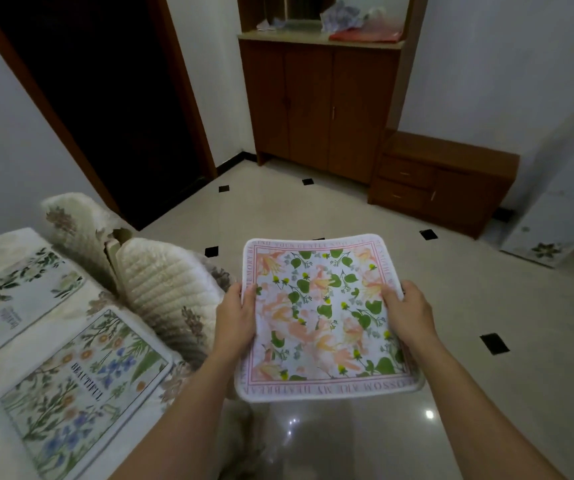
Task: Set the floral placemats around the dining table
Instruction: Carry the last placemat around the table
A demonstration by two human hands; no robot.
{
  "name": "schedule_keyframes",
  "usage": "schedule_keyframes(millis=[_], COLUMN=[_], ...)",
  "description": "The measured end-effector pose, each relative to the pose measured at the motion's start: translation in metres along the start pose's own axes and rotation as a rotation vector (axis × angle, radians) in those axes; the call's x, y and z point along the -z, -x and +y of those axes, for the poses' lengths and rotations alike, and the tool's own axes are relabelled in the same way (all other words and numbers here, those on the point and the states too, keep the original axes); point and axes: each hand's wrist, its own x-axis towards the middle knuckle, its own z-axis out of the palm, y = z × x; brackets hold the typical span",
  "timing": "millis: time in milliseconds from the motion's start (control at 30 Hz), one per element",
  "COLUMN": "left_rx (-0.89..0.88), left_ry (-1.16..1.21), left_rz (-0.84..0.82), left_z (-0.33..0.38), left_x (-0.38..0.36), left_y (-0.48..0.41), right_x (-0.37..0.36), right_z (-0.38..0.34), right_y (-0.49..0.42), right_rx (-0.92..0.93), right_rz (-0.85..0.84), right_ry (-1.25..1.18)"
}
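Head view: you hold the pink placemat in the air over the floor, to the right of the table and clear of it. The mat lies nearly flat, print side up, showing peach flowers, green leaves and a lettered pink border. Your left hand grasps its left edge, thumb on top; the fingers beneath are hidden by the mat. Your right hand grasps the right edge in the same manner, thumb on top and fingers out of sight below. On the table, at the left of the scene, two more mats lie flat on a cream cloth. The near placemat carries blue and orange flowers and the word BEAUTIFUL. The far placemat carries pale flowers with dark green leaves and sits just beyond it, the two apart with cloth showing between them. Two chairs with quilted cream covers stand against the right side of the table, the near chair just left of your left hand and the far chair behind it. Against the far wall stands a tall wooden cabinet, with a low drawer unit to its right and a dark doorway to its left. A white unit with a flower print stands at the far right.
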Motion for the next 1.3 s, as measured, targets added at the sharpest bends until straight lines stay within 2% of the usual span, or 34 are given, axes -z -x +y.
schedule_keyframes(millis=[200,633,800,1033,1300], left_rx=[0.063,0.136,0.172,0.239,0.305], left_ry=[0.047,0.041,0.083,0.094,0.127], left_rz=[0.059,0.143,0.167,0.262,0.335], left_z=[0.015,0.013,0.001,-0.017,-0.036], left_x=[-0.034,-0.061,-0.064,-0.033,-0.007], left_y=[-0.04,-0.154,-0.238,-0.352,-0.429], right_x=[0.0,-0.068,-0.113,-0.199,-0.277], right_z=[-0.007,-0.047,-0.087,-0.164,-0.216], right_y=[-0.076,-0.206,-0.276,-0.361,-0.417], right_rx=[0.009,0.053,0.092,0.142,0.167], right_rz=[-0.077,-0.178,-0.216,-0.28,-0.373], right_ry=[0.017,0.043,0.076,0.104,0.124])
